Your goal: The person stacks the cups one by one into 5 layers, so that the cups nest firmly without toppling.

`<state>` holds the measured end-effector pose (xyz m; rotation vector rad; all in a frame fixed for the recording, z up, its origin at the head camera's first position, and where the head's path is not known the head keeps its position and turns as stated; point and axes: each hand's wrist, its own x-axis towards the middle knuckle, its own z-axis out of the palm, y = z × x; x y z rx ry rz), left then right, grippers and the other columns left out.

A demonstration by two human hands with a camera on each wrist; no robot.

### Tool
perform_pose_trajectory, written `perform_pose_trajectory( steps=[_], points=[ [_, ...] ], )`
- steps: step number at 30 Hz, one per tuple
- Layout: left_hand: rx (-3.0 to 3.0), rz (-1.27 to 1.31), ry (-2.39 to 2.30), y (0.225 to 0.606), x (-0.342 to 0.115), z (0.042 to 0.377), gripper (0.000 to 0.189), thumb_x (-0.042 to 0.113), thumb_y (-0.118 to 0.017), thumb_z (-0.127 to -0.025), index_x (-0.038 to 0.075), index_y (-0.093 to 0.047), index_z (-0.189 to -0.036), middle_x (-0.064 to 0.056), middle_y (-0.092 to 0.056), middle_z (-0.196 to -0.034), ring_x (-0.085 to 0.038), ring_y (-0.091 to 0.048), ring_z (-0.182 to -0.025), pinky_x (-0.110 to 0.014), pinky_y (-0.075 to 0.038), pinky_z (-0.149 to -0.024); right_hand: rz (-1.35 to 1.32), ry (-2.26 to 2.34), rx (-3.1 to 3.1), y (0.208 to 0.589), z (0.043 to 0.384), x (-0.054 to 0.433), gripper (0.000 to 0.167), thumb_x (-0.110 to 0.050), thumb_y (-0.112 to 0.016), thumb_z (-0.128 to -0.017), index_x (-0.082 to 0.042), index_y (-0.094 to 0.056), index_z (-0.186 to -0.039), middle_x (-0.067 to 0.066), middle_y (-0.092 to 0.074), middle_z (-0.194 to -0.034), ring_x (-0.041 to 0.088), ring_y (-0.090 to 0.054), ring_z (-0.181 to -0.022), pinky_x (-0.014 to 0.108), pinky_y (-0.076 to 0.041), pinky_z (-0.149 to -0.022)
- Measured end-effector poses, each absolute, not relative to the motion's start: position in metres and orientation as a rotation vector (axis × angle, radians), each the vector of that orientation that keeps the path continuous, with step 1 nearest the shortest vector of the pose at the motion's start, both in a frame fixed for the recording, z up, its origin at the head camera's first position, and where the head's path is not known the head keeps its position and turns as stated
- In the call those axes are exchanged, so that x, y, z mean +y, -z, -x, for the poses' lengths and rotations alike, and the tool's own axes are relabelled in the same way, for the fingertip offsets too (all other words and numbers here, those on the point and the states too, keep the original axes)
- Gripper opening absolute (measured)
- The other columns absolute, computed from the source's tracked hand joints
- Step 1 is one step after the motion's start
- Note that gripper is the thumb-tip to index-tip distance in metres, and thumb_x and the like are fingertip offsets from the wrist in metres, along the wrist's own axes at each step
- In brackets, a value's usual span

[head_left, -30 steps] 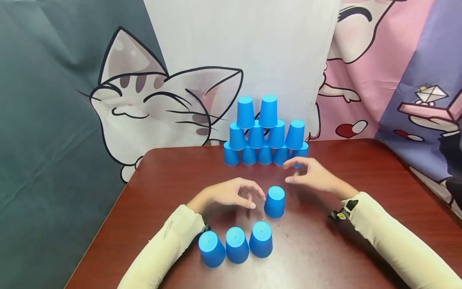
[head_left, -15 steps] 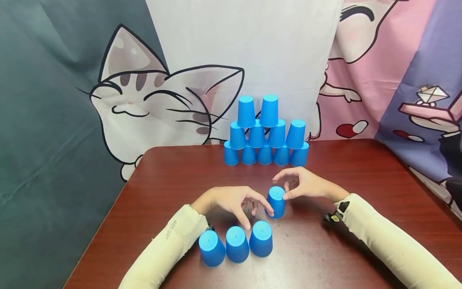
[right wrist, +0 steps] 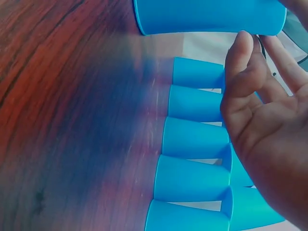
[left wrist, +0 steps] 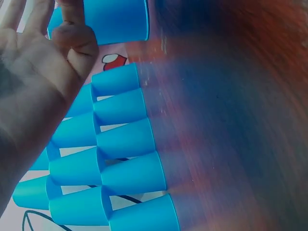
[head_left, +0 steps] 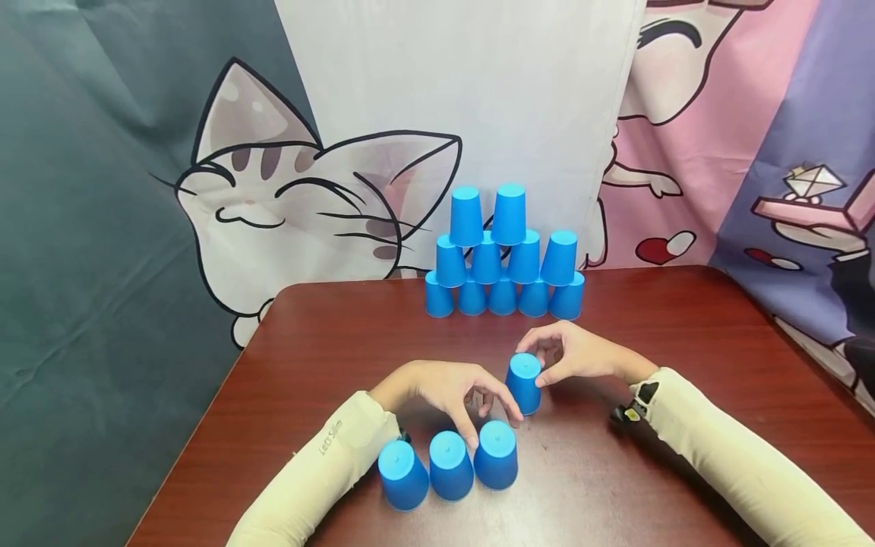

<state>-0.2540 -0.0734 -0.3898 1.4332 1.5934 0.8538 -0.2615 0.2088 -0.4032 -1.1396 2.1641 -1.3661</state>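
In the head view, my right hand (head_left: 577,353) holds a lone upright blue plastic cup (head_left: 524,386), thumb on its near right side and fingers behind it. The right wrist view shows the thumb (right wrist: 238,60) against that cup's wall (right wrist: 211,14). My left hand (head_left: 458,391) arches over the rightmost of three upright cups in a front row. Its thumb and index fingertip are close to the top of this cup (head_left: 496,460), spread to either side. The other two cups (head_left: 451,471) stand to its left, close together.
A pyramid of upside-down blue cups (head_left: 502,296) stands at the back of the brown table (head_left: 328,327), with several in the two lower rows and two on top. A cartoon cat backdrop (head_left: 273,213) hangs behind the table.
My right hand has moved left and toward me from near the pyramid and taken hold of the lone cup. My left hand has come down and right, over the front row's rightmost cup.
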Motion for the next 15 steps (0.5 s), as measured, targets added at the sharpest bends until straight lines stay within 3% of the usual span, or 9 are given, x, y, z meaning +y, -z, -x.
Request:
perform_pose_trajectory(
  steps=[7,11,15],
  points=[
    [1.580,-1.459,-0.851,0.394,-0.071,0.254,0.050,0.008,-0.078,-0.082,0.003,-0.061,-0.129,-0.010,-0.067,-0.104,-0.022,-0.060,-0.092,-0.031,-0.052,-0.084,1.112,1.408,2.224,0.398,0.265,0.215,0.039,-0.007,-0.078,-0.084,-0.006,-0.064,-0.121,0.011,-0.070,-0.104,0.030,-0.065,-0.084,0.044,-0.058,-0.071],
    [1.602,-1.471,-0.856,0.395,-0.072,0.255,0.049,0.011,-0.077,-0.083,0.002,-0.061,-0.128,-0.012,-0.067,-0.105,-0.018,-0.060,-0.092,-0.030,-0.051,-0.081,1.086,1.459,2.256,0.390,0.267,0.221,0.039,-0.006,-0.077,-0.084,-0.004,-0.064,-0.121,0.012,-0.070,-0.105,0.028,-0.066,-0.086,0.043,-0.058,-0.071],
    [1.589,-1.444,-0.898,0.398,-0.075,0.254,0.050,0.013,-0.077,-0.083,0.004,-0.061,-0.130,-0.004,-0.068,-0.114,-0.017,-0.061,-0.093,-0.032,-0.053,-0.082,1.044,1.469,2.331,0.384,0.269,0.226,0.040,-0.008,-0.077,-0.084,-0.006,-0.063,-0.122,0.011,-0.069,-0.112,0.029,-0.066,-0.094,0.043,-0.058,-0.076]
  ],
)
